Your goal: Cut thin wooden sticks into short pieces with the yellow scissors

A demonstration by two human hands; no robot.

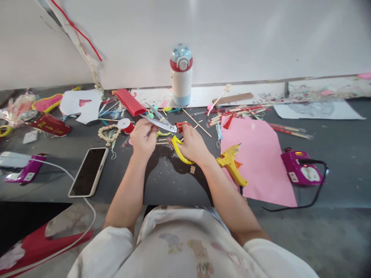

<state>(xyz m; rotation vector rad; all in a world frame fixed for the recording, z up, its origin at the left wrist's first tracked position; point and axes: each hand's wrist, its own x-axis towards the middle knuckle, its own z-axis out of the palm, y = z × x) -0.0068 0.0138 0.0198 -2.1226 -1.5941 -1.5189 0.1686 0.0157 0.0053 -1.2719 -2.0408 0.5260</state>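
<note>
My right hand [193,144] grips the yellow handles of a pair of scissors [162,122], whose metal blades point up and left, partly apart. My left hand [142,138] is closed just below the blades, fingers pinched on something small I cannot make out, perhaps a thin wooden stick. A bit of red material [182,125] lies at the scissors' pivot by my right fingers. Thin wooden sticks [199,122] lie on the dark table [174,185] around both hands.
A phone [88,171] lies left of my arms, a yellow glue gun [231,163] on pink paper [257,162] to the right, and a purple glue gun [300,168] beyond. A bottle [181,75] stands behind. A red spool [126,125], red can [46,122] and sticks [240,112] clutter the back.
</note>
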